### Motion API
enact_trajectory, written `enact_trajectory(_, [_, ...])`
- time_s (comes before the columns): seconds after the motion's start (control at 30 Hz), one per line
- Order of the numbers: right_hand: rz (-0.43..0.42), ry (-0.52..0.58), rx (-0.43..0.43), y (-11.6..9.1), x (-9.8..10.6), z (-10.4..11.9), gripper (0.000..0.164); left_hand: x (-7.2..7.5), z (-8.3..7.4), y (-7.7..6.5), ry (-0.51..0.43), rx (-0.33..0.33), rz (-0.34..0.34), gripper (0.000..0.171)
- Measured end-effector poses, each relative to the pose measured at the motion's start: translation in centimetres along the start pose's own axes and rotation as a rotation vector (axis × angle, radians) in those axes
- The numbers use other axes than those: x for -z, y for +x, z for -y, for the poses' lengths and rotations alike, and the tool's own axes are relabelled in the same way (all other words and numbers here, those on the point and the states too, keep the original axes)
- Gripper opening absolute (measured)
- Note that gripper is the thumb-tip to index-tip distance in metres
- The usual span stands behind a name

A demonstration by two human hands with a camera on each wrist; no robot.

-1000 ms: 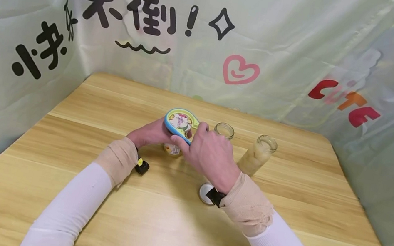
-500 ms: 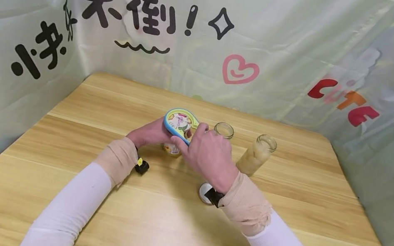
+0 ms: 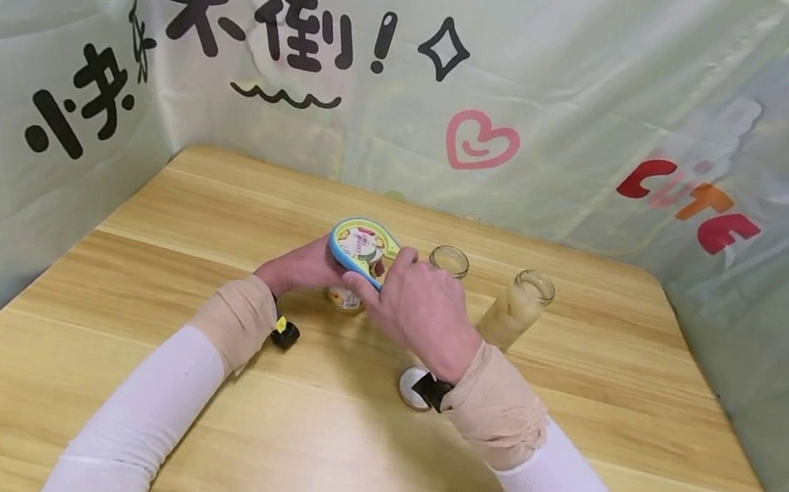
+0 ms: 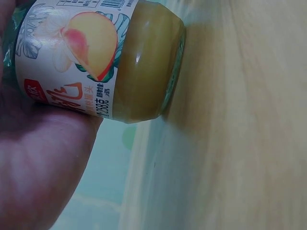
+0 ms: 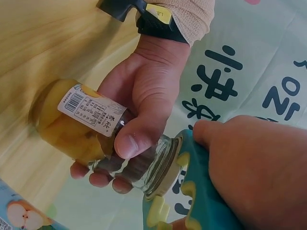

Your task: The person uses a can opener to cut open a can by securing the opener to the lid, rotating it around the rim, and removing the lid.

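My left hand grips a glass jar of yellow fruit, its label printed with a peach. In the right wrist view the left thumb and fingers wrap round the upper part of this jar. A blue and yellow-green jar opener loops around the printed lid. My right hand holds the opener's handles, which its fingers mostly hide. The opener's yellow teeth sit beside the lid's edge in the right wrist view. The jar stands tilted or upright; I cannot tell which.
Behind my right hand stands a lidless glass jar, mostly hidden. Right of it is a taller open jar with pale chunks. A loose white lid lies on the wooden table under my right wrist. Printed cloth hangs around the table.
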State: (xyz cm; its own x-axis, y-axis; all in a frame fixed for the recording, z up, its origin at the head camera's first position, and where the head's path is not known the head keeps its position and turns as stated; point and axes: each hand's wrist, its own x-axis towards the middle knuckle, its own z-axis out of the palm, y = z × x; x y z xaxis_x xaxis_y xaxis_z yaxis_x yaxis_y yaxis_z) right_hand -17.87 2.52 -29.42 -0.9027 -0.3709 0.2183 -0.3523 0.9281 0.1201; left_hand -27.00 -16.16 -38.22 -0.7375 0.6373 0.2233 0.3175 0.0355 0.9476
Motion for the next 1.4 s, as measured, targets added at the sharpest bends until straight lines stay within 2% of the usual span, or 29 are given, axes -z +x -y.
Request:
enact_trajectory(0.13, [-0.018,0.004,0.035,0.0,-0.2,-0.2,0.074,0.0,0.0,-0.1,-0.003,0.004,-0.005,0.057])
enact_trajectory(0.4, [-0.178,0.031,0.131,-0.2,-0.9,-0.7,0.062,-0.1,-0.1,-0.3,0.014,0.011,-0.012,0.058])
enact_trajectory(0.5, [-0.201,0.031,0.165,-0.1,-1.1,-0.9,0.061,0.0,-0.1,-0.4,0.02,0.023,-0.016,0.059])
enact_trajectory(0.87, [-0.184,0.073,0.224,0.0,-1.4,-1.6,0.06,0.2,0.0,-0.5,-0.025,0.02,0.022,0.062])
enact_trajectory(1.13, [-0.141,0.118,0.244,-0.2,-1.3,-2.3,0.059,0.2,0.0,-0.6,-0.024,0.065,0.055,0.068])
enact_trajectory(1.27, [-0.126,0.126,0.247,-0.2,-1.2,-2.4,0.059,0.2,-0.1,-0.6,-0.057,0.061,0.07,0.072])
enact_trajectory(1.4, [-0.132,0.123,0.256,-0.3,-1.0,-2.5,0.059,0.1,-0.3,-0.6,-0.079,0.088,0.071,0.074])
